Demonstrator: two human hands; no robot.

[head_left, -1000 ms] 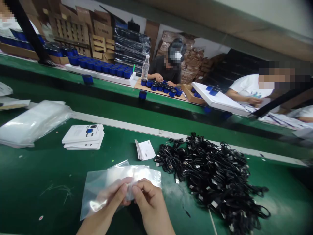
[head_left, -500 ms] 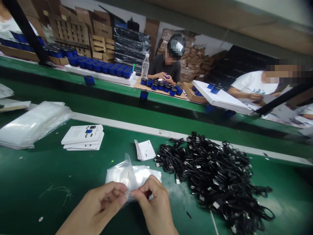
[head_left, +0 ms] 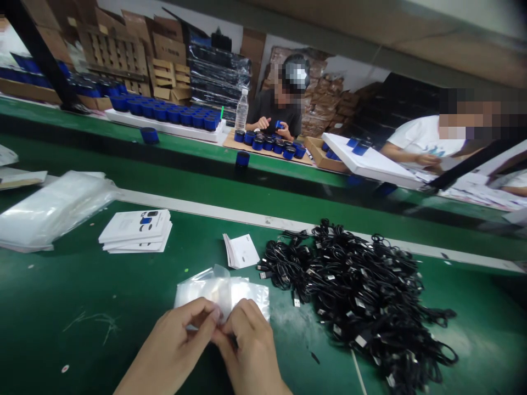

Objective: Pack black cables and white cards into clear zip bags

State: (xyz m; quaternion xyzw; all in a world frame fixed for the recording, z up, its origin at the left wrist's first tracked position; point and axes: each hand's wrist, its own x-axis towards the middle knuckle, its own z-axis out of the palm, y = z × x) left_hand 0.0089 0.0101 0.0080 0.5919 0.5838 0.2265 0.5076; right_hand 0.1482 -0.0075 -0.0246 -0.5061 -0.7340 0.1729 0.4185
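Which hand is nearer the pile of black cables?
The right hand. It is just left of the pile of black cables; the left hand is farther left, beyond the right hand.

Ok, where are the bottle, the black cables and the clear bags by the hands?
Bottle (head_left: 241, 112): head view, on its clear side.
Black cables (head_left: 358, 296): head view, middle of the pile.
Clear bags (head_left: 225, 293): head view, on their shiny plastic.

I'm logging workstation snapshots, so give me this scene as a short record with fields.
Left hand: pinching a clear bag
Right hand: pinching the same bag
Ahead: white booklet on green table
Left side: stack of printed papers, bundle of clear plastic
Right side: pile of black cables
Background: co-worker, blue cylinders, bottle
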